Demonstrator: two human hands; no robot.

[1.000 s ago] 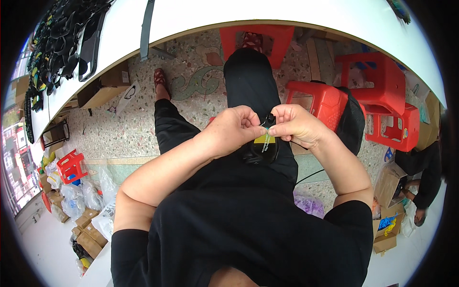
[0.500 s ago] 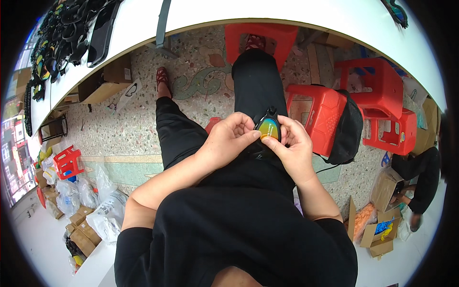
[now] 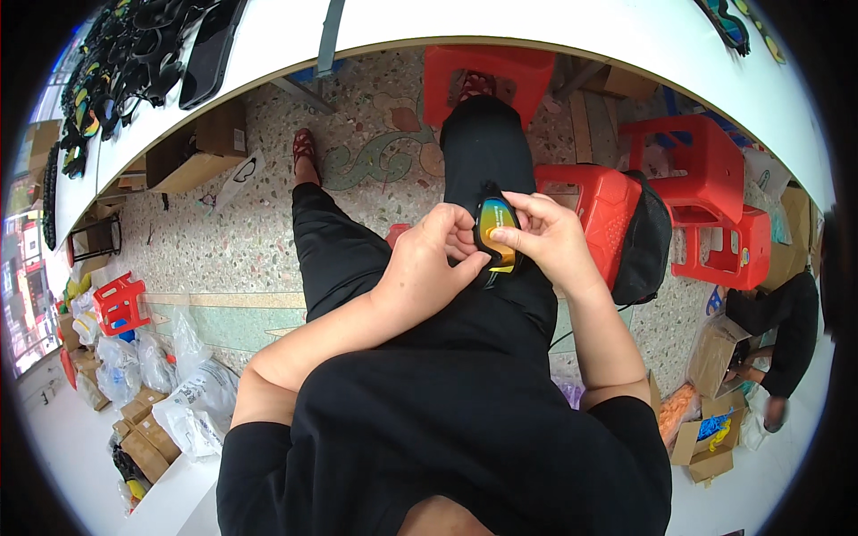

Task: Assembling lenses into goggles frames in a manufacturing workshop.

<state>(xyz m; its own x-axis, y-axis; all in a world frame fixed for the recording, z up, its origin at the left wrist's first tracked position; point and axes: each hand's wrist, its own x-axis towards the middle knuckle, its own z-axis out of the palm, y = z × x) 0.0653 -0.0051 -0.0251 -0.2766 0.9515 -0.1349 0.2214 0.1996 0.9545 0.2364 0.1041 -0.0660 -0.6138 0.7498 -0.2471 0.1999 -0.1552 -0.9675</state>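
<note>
Above my lap, both hands hold a pair of black swimming goggles (image 3: pixel 497 230) whose mirrored lens shines blue, green and orange. My left hand (image 3: pixel 440 245) pinches the near left edge, with thumb and fingers curled at the rim. On the other side, my right hand (image 3: pixel 545 234) grips the far right edge, its thumb lying on the lens face. The goggles stand nearly upright, lens toward me. Their strap and the second lens are mostly hidden behind my fingers.
A white table (image 3: pixel 429 20) curves ahead, with a heap of black goggles (image 3: pixel 125 71) and a dark phone (image 3: pixel 211 55) at its left. Red stools (image 3: pixel 590 210) stand right, one beside a black bag (image 3: pixel 645 237). At far right, another person (image 3: pixel 791 335) bends over cartons (image 3: pixel 715 438).
The goggles have tilted so the lens stands more upright. My left fingers have slid to its lower edge, and my right hand has shifted slightly up and right.
</note>
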